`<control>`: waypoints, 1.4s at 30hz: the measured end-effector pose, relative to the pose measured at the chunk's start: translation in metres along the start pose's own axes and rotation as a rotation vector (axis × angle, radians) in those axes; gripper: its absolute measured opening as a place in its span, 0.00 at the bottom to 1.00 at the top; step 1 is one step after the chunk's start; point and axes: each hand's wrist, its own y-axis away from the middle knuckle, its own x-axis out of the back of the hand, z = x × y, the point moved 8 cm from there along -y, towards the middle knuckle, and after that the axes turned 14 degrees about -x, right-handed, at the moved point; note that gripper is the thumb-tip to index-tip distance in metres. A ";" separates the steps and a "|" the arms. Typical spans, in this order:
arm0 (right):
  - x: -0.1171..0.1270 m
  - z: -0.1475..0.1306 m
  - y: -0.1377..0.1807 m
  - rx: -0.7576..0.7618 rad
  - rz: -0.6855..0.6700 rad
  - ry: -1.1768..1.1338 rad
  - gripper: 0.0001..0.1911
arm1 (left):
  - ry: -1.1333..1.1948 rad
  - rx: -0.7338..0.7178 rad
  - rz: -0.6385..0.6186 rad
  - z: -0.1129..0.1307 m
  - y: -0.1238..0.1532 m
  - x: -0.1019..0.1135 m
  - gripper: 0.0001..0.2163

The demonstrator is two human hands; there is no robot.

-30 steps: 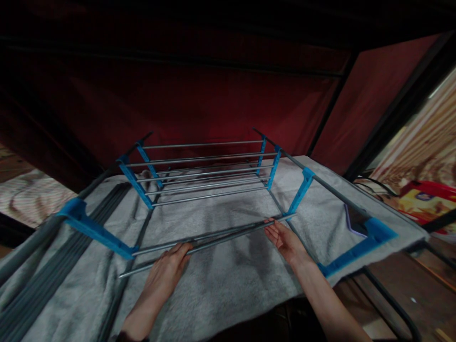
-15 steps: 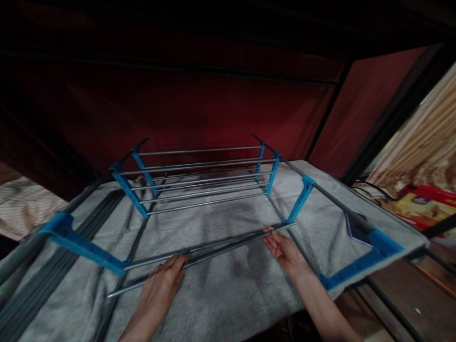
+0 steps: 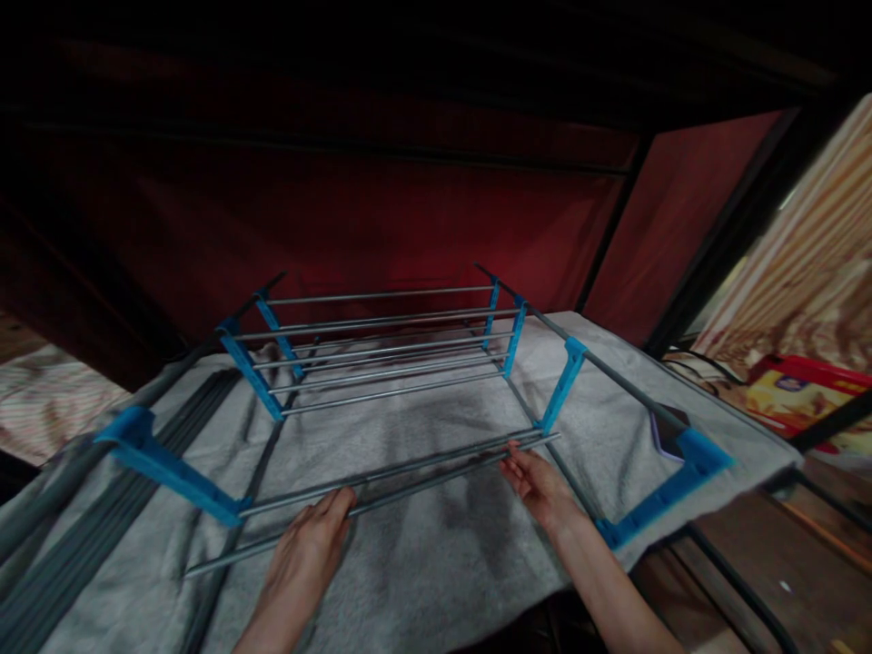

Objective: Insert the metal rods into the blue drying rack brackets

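A drying rack of grey metal rods and blue plastic brackets (image 3: 170, 468) lies on a grey towel (image 3: 442, 554). A loose grey rod (image 3: 381, 500) runs slantwise across the near part of the rack, from lower left to a blue bracket (image 3: 562, 386) at the right. My left hand (image 3: 310, 545) rests on top of this rod near its middle, fingers curled over it. My right hand (image 3: 538, 481) grips the rod close to its right end, by the bracket. A second rod lies just behind the held one.
Dark red fabric panels (image 3: 381, 218) and black poles close off the back. Several spare grey rods (image 3: 61, 554) lie at the left on the towel. A purple-edged flat thing (image 3: 664, 434) sits at the right near a blue bracket. A red and yellow box (image 3: 804, 400) lies further right.
The rod's left end has slid down and to the left while both hands stay on it. The view has shifted slightly.
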 end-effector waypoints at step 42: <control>-0.027 0.018 0.028 -0.097 -0.169 0.082 0.14 | 0.017 -0.079 0.175 0.037 0.001 0.014 0.13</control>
